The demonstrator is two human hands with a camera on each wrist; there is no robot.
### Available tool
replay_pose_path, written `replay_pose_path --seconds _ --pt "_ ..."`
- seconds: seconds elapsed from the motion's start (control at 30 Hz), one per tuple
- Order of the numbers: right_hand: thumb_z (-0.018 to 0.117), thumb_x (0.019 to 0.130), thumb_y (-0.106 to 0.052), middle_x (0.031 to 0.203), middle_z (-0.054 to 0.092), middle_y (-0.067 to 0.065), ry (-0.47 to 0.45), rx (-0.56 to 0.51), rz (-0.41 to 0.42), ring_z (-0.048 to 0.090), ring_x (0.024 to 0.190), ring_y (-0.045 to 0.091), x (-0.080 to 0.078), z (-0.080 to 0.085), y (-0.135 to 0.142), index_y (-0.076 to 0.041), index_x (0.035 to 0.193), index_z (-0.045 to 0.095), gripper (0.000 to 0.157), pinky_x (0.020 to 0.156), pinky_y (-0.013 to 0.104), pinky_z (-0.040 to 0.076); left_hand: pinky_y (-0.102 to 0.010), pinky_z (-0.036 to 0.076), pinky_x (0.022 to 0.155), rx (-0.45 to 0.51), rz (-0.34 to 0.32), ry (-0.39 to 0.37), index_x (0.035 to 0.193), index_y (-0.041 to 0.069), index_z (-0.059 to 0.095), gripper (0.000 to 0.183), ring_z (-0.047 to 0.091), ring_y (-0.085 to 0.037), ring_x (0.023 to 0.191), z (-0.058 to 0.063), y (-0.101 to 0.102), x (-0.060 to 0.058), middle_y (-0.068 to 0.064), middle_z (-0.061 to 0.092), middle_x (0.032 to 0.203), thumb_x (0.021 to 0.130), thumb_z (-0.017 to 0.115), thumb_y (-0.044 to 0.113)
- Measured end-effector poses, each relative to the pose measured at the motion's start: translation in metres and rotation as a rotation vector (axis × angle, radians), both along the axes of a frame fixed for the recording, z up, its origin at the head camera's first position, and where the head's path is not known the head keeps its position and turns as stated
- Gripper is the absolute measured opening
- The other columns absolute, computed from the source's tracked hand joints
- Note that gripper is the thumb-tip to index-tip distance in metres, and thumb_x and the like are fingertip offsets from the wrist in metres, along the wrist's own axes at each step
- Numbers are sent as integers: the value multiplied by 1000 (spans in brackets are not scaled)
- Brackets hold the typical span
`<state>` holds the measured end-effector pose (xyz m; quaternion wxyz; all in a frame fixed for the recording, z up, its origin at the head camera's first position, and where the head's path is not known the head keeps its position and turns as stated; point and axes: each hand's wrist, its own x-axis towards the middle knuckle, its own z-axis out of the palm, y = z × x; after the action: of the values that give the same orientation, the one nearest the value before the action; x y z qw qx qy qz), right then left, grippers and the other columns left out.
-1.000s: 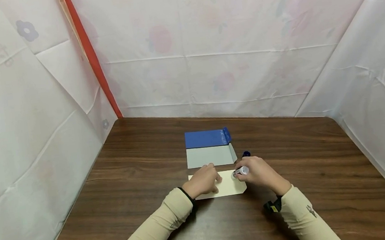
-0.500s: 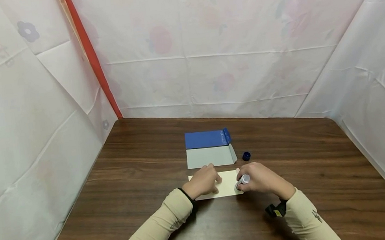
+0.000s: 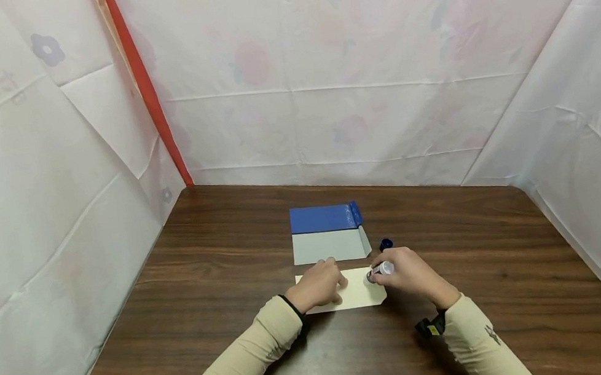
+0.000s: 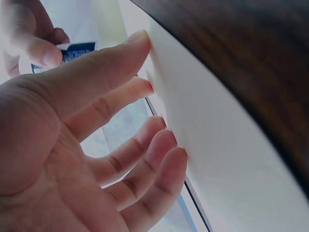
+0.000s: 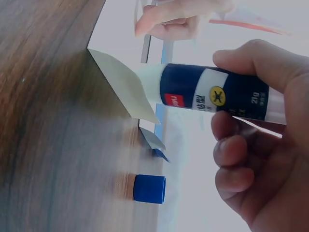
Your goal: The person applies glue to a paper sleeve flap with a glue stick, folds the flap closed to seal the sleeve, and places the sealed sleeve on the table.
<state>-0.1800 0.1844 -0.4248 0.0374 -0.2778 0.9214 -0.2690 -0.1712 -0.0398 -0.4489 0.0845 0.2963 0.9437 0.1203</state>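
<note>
Three envelopes lie in a row on the wooden table (image 3: pixel 221 271): a blue one (image 3: pixel 322 218) farthest, a grey one (image 3: pixel 329 246) in the middle, a cream one (image 3: pixel 358 291) nearest. My left hand (image 3: pixel 318 284) presses the cream envelope (image 4: pixel 193 125) flat with straight fingertips (image 4: pixel 145 38). My right hand (image 3: pixel 407 271) grips an uncapped glue stick (image 3: pixel 381 270) with a blue and white label (image 5: pixel 212 99). Its white tip touches the cream envelope's raised flap (image 5: pixel 126 92) at the right end. The blue cap (image 5: pixel 149 188) stands on the table just beyond my right hand.
White floral sheets (image 3: pixel 353 64) wall in the table at the back and both sides, with an orange-red strip (image 3: pixel 144 88) in the back left corner. The grey and blue envelopes have small flaps (image 3: pixel 359 225) at their right ends.
My right hand slid the glue stick toward me along the cream envelope's flap, then back away to the flap's far end. The left hand stayed pressed on the envelope.
</note>
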Motion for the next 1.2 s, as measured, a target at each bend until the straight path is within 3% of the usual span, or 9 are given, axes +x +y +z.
replay_pose_path --seconds 0.27,0.47,0.77,0.9,1.2 --pt "76 82 -20 88 72 2 115 31 -63 62 77 15 -9 -5 -7 -9 92 76 15 67 31 50 -26 47 74 13 -3 -4 100 14 79 30 55 -18 84 2 0 -1 -2 66 98 73 86 23" --pt "77 81 -21 86 73 0 128 46 -2 63 75 12 -9 -5 -5 -11 88 76 13 65 26 50 -26 48 75 10 2 -15 101 13 79 31 56 -19 83 5 1 0 -3 66 98 73 86 24" --pt "75 82 -19 82 70 -3 14 51 147 56 69 1 6 3 3 -10 88 74 11 57 17 46 -26 47 77 9 -7 -5 100 11 78 31 54 -17 83 4 0 1 -2 66 96 73 86 24" --pt "74 83 -18 82 69 -3 -50 31 171 54 68 -1 11 5 5 -9 90 74 11 57 17 46 -24 46 72 -11 -9 -4 96 11 73 28 50 -16 80 3 -1 2 -2 60 93 75 85 24" --pt "76 83 -18 89 73 2 32 -37 -6 60 73 8 5 3 0 -10 90 76 11 60 21 48 -25 47 85 -37 -144 151 78 10 67 15 59 -16 90 1 -1 2 0 66 98 74 81 13"
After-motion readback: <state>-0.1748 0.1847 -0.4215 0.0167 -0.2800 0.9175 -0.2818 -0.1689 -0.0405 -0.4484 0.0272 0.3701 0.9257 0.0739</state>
